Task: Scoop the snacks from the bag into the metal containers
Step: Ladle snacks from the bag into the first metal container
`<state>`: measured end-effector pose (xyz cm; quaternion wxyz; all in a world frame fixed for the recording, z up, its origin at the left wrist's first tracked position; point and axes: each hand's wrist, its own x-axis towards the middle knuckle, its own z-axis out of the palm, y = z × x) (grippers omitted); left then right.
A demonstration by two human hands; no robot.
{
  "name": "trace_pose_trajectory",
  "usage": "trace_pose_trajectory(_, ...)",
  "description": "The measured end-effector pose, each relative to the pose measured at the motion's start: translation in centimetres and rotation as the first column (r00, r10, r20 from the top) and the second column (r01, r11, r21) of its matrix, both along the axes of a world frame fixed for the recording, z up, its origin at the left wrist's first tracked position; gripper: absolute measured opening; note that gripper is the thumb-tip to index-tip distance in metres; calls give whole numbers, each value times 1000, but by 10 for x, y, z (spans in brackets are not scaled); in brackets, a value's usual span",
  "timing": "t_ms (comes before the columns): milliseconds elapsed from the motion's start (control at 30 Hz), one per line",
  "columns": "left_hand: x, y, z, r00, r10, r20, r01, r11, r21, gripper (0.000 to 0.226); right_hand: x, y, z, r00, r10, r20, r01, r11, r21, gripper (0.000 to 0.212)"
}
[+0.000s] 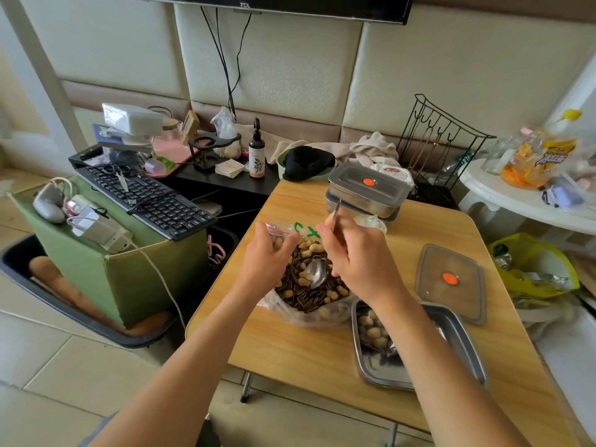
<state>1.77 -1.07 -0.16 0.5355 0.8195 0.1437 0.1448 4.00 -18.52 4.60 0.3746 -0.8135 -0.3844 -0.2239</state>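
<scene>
My left hand pinches open the limp, slippery bag on the worktop. My right hand grips the stiff spoon by its handle, bowl resting among light, loose snacks that will likely roll off.

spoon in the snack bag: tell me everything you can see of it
The spoon is shiny bare metal, with an oval bowl and a thin straight handle. The right hand grips the handle, whose tip sticks up past the fingers. The bowl faces up, looks nearly empty, and lies on the mixed peanuts and sunflower seeds inside the clear plastic bag, whose rim the left hand holds.
</scene>
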Motion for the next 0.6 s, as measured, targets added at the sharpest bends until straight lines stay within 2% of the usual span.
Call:
trace_pose_trajectory(100, 0, -1, 2, 1000, -20, -14, 20, 999, 31, 46, 3, 2, -6, 999, -47, -21, 48, 998, 29, 27)
trace_pose_trajectory(200, 0, -1, 2, 998, -55, -27, 56, 998, 41, 42, 9, -4, -13, 964, -200, -175, 218, 972, 90, 29)
trace_pose_trajectory(267, -1, -1, 2, 997, -68, -35, 70, 996, 52, 39, 13, -11, -15, 875, -284, -391, 364, 920, 146, 28)
trace_pose_trajectory(333, -1, -1, 2, 997, -69, -39, 72, 995, 71, 36, 18, -20, -18, 740, -307, -599, 494, 852, 174, 30)
trace_pose_trajectory(400, -1, -1, 1, 997, -62, -42, 65, 995, 81, 33, 21, -27, -24, 628, -300, -718, 580, 795, 176, 32)
trace_pose_trajectory(500, 0, -2, 0, 998, -50, -46, 54, 994, 99, 31, 22, -32, -29, 554, -280, -784, 637, 749, 182, 32)
trace_pose_trajectory(600, 1, -3, -2, 998, -57, -27, 60, 989, 135, 30, 23, -37, -23, 570, -298, -766, 648, 736, 196, 35)
